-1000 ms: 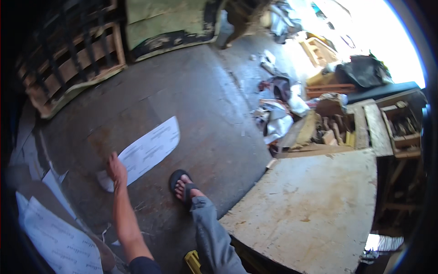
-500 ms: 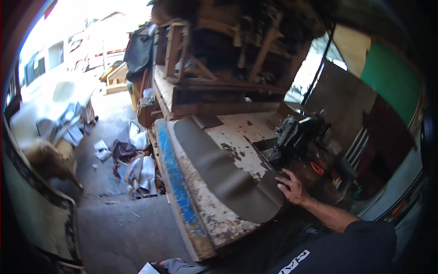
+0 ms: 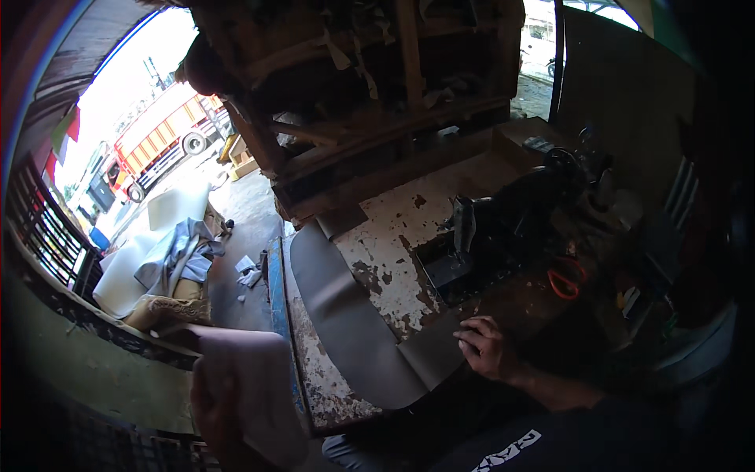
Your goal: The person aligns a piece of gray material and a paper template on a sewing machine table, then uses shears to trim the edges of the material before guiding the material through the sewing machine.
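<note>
A long grey-brown piece of leatherette (image 3: pixel 346 315) with a rounded edge lies over the worn table. My right hand (image 3: pixel 489 350) is at the piece's right end, its fingers bent onto the edge there. Just beyond that hand stands a dark sewing machine (image 3: pixel 503 212). At the lower left my left hand (image 3: pixel 216 405), in shadow, grips a floppy pinkish-grey sheet (image 3: pixel 255 385) held up off the table's left side. That sheet partly hides the hand's fingers.
The table has peeling white paint and a blue edge strip (image 3: pixel 277 291). A wooden shelf frame (image 3: pixel 409 55) stands behind it. Orange-red looped cord (image 3: pixel 566 279) lies right of the machine. Foam sheets and cloth (image 3: pixel 177 256) are piled at left; a truck (image 3: pixel 169 118) stands outside.
My left hand has come into view holding the pinkish-grey sheet. My right hand stays at the leatherette's edge, its fingers more bent. The view has swung, showing the truck.
</note>
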`<state>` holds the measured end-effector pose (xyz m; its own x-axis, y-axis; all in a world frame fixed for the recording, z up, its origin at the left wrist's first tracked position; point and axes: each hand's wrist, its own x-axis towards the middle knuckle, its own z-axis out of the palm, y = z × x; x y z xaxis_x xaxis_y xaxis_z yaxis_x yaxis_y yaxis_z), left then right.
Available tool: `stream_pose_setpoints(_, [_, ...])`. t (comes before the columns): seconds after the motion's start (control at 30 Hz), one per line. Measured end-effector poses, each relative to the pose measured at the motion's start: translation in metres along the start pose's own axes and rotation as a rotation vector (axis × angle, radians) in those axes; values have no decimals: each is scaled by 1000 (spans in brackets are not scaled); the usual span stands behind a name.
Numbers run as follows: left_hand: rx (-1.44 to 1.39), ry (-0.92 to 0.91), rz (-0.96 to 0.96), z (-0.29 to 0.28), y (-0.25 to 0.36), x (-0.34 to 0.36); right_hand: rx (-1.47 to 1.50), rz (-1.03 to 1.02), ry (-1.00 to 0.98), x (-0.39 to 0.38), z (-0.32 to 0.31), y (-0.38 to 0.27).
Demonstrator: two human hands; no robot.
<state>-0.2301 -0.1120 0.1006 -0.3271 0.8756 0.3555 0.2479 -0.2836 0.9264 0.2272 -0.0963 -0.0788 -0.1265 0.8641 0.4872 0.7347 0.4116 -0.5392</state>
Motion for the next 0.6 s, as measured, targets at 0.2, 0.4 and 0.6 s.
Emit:
stream_pose_setpoints(0.2, [748, -1194, -25, 115, 161, 62, 137, 73, -180, 24, -17, -5])
stream_pose_setpoints(0.4, [1100, -1729, -24, 213, 139, 116, 774, 284, -304, 26, -39, 19])
stream_pose_setpoints(0.6, [1175, -1914, 167, 273, 77, 180, 843, 123, -730, 54, -42, 8])
